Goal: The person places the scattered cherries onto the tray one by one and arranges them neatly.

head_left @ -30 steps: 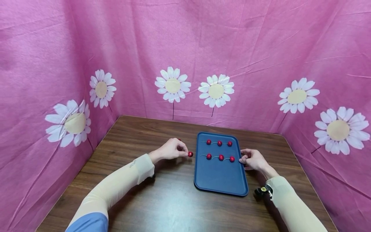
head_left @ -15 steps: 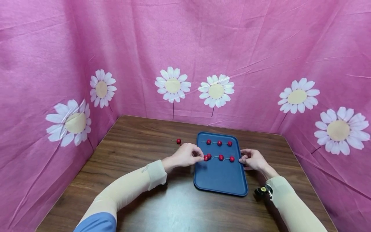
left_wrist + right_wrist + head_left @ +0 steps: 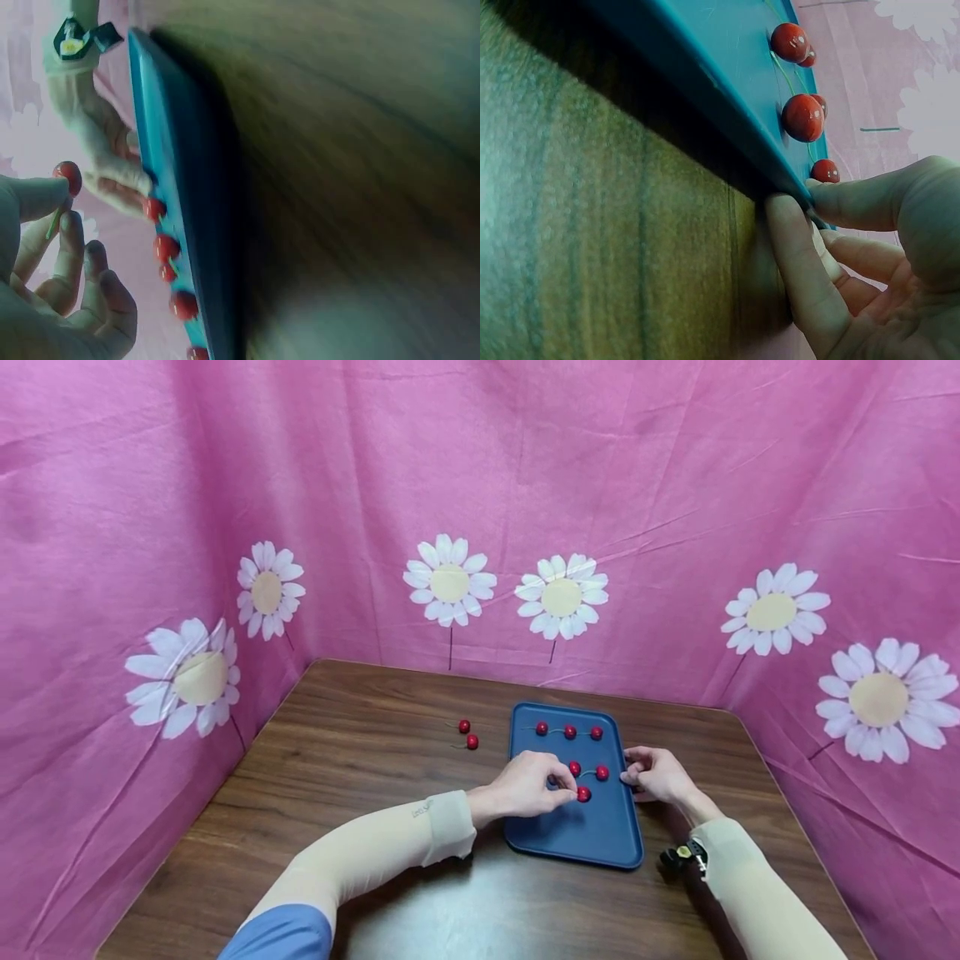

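Note:
My left hand [image 3: 531, 785] is over the blue tray [image 3: 570, 843], pinching a red cherry [image 3: 583, 794] between thumb and fingers. In the left wrist view, that cherry [image 3: 67, 177] has its green stem hanging below the fingertips, and it is apart from the tray. My right hand [image 3: 660, 774] holds the tray's right rim; in the right wrist view the thumb [image 3: 859, 204] lies at the rim with fingers along the outer side. A row of three cherries, one of them the middle cherry [image 3: 570, 732], lies across the tray's far part. Of a second row, two show; my left hand covers the rest.
Two loose cherries with stems, a farther cherry [image 3: 464, 727] and a nearer cherry [image 3: 472, 742], lie on the brown wooden table [image 3: 360, 752] left of the tray. A pink curtain [image 3: 480, 468] with daisies surrounds the table's back and sides.
My left hand has picked up a cherry from the table left of the tray and carried it rightward over the tray, just nearer than the second row. The right hand stays at the rim.

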A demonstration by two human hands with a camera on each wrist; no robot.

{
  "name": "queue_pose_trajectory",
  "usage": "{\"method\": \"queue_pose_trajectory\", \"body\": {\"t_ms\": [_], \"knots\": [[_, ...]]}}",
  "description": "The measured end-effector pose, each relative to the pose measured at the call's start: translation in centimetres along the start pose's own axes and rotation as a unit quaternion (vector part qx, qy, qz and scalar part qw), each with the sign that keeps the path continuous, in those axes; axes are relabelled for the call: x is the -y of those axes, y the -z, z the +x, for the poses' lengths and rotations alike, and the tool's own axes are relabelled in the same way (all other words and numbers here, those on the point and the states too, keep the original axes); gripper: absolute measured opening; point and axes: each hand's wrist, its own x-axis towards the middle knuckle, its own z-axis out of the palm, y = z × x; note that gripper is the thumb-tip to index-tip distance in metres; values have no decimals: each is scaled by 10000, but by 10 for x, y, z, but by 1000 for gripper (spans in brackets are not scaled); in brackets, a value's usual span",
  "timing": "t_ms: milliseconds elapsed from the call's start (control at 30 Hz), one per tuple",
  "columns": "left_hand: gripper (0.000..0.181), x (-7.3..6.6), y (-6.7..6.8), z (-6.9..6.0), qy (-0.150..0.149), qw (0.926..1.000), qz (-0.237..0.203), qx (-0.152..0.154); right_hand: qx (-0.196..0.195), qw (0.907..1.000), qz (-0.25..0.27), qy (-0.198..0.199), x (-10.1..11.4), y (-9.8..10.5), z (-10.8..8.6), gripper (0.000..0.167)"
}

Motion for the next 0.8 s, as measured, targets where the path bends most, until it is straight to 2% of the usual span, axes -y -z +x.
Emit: {"method": "queue_pose_trajectory", "body": {"t_ms": [233, 367, 500, 600, 800], "knots": [[9, -18, -23, 18, -93, 9967, 688, 423, -4, 10000, 13, -48, 0, 0, 0, 58], [11, -25, -32, 27, 10, 9930, 938, 718, 3, 10000, 38, -4, 0, -1, 0, 59], [14, -29, -37, 32, 39, 9864, 1297, 1007, 12, 9999, 103, 25, 1, -2, 0, 59], [17, -32, -38, 34, 3, 9821, 1518, 1111, 8, 9999, 81, 59, 1, -1, 0, 58], [20, -37, -42, 36, 137, 9803, 1516, 1262, 0, 10000, 0, 60, -1, 0, 0, 58]]}}
